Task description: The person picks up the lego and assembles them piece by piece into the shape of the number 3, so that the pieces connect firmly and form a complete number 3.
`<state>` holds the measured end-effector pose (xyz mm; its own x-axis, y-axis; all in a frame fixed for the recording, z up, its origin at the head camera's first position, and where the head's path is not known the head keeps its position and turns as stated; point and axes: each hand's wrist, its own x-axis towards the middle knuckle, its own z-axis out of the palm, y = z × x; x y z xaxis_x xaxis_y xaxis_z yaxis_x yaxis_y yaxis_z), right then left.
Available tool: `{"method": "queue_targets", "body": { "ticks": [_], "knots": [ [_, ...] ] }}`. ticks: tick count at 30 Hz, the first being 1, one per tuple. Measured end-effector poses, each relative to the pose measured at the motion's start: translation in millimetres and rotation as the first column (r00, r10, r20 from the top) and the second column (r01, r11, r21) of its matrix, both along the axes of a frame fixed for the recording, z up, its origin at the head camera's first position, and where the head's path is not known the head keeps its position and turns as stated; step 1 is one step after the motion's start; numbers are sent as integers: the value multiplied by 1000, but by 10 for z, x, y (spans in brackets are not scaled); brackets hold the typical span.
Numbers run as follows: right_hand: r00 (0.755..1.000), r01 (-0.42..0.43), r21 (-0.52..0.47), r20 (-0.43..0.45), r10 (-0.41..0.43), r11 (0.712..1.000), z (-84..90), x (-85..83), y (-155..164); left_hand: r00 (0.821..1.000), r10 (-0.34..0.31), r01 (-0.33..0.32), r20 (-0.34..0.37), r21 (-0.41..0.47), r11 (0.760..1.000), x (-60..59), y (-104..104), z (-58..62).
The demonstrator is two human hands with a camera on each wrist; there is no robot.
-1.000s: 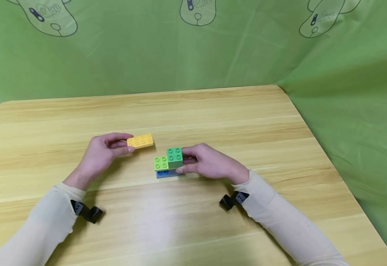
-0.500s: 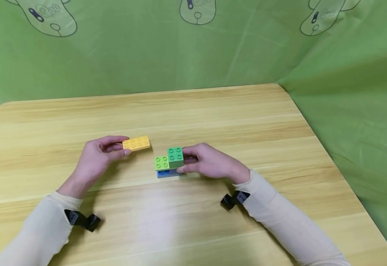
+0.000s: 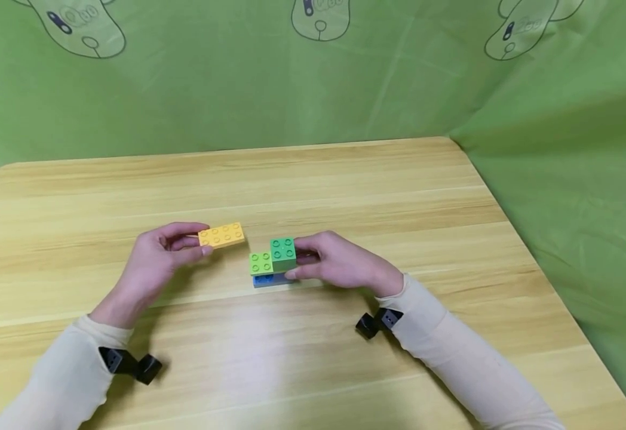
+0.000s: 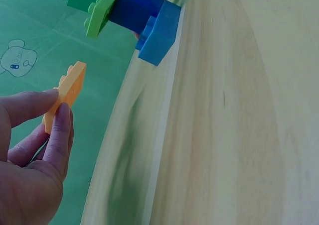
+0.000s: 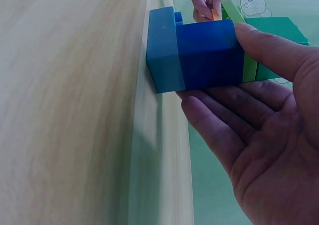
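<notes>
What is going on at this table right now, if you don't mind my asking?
A person is working with toy building blocks on a wooden table. The left hand pinches a flat orange block by one end, holding it just left of a small stack. The right hand grips that stack from the side: a blue block at the bottom, a light green plate above it and a darker green block on top. The orange block is not touching the stack.

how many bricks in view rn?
5: orange plate pinched by left hand; right hand grips stack of green brick, lime plate, dark blue brick, light blue base.
</notes>
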<state>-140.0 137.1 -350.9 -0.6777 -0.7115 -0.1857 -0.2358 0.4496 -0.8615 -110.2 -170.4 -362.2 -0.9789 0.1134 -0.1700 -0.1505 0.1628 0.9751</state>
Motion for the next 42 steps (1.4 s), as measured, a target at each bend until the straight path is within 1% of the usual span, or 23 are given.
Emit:
{"method": "queue_targets", "body": {
  "ticks": [4, 12, 19, 23, 31, 35, 37, 42],
  "knots": [
    [1000, -2, 2, -3, 2, 1000, -2, -1, -5, 1000, 3, -3, -16, 30, 1000, 35, 1, 26],
    [1000, -2, -2, 2, 2, 1000, -10, -2, -13, 998, 15, -12, -60, 51, 999, 106, -46, 104],
    [1000, 5, -1, 9, -5, 1000, -10, -1, -4, 999, 7, -1, -54, 114, 993, 135, -27, 147],
    [1000, 1, -6, 8, -1, 1000, -9, -4, -2, 998, 4, 5, -70, 141, 990, 156, -4, 164],
    [1000, -6, -19, 16, 6, 1000, -9, -18, -9, 994, -25, 37, -102, 125, 991, 159, 10, 158],
    [1000, 1, -19, 17, -1, 1000, -4, -25, -10, 991, -34, 46, -130, 97, 994, 149, 16, 171],
    [1000, 4, -17, 18, -4, 1000, -1, -20, -5, 991, -34, 45, -128, 83, 996, 148, 24, 175],
    [1000, -1, -18, 24, 2, 1000, -9, -9, -2, 993, -22, 36, -118, 117, 992, 168, 59, 178]
  ]
}}
